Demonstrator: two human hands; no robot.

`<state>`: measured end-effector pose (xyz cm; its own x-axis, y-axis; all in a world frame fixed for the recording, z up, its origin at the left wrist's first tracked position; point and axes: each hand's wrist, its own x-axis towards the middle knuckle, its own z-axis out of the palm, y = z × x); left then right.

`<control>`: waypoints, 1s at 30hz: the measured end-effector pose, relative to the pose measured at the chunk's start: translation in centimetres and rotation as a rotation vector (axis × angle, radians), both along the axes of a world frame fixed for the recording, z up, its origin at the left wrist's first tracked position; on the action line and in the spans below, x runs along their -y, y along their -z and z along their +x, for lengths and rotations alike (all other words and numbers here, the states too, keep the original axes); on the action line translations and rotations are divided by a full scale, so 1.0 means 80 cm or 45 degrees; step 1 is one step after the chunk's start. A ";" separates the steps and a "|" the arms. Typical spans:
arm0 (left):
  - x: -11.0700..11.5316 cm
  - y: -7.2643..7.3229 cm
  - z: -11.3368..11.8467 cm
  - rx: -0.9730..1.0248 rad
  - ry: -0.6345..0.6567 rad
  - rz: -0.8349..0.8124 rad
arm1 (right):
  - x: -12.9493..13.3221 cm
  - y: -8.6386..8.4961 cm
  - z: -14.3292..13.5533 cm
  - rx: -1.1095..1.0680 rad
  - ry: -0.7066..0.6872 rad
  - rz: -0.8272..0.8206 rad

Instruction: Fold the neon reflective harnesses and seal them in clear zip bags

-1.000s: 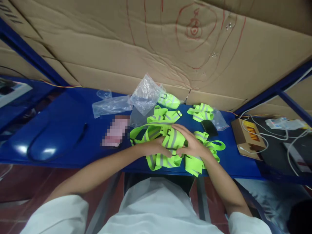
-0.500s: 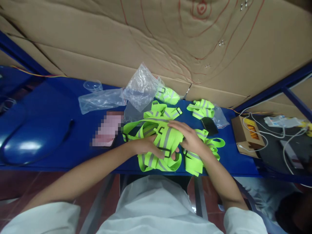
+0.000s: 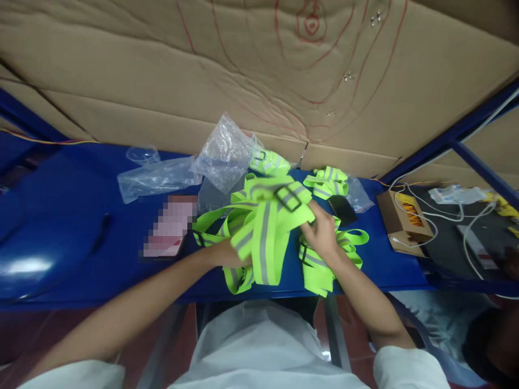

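Observation:
My right hand (image 3: 321, 226) is closed on the edge of a neon yellow-green reflective strap (image 3: 265, 232) with a grey stripe. A black buckle (image 3: 287, 198) sits on the strap's upper part. To its left, my left hand (image 3: 233, 254) is under the hanging folds, its fingers hidden by the webbing. Behind the held strap, more looped reflective webbing (image 3: 227, 216) spreads over the blue table. Close to my right wrist lies another bunched reflective strap (image 3: 318, 275) with a black buckle.
Clear plastic bags (image 3: 225, 151) lie along the back, by a bagged strap (image 3: 270, 162). A folded strap (image 3: 328, 181) and a black flat object (image 3: 341, 208) are at back right. A phone (image 3: 170, 227), its screen blurred, lies left. Right stands a cardboard box (image 3: 405, 221) with cables; a person sits beyond.
The held bundle has been lifted and turned, so its buckle now faces up near the top and a length hangs down. My right hand has moved from the bundle's top to its right edge.

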<state>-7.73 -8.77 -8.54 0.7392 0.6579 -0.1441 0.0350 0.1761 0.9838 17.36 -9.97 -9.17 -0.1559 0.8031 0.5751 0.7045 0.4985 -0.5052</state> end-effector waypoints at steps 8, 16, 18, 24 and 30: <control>0.009 -0.091 -0.047 0.223 0.808 0.477 | -0.009 -0.004 0.028 0.367 0.208 0.352; -0.013 -0.021 0.026 0.023 -0.468 0.336 | 0.001 0.009 0.014 0.407 -0.010 0.395; -0.006 0.000 0.042 -0.062 -0.349 0.033 | 0.006 0.011 0.011 0.331 -0.104 0.329; 0.018 0.030 0.058 -0.037 -0.392 -0.114 | 0.009 0.015 0.005 0.174 -0.285 0.068; 0.011 0.037 0.056 -0.072 -0.414 0.152 | 0.011 0.005 -0.003 -0.010 -0.344 -0.005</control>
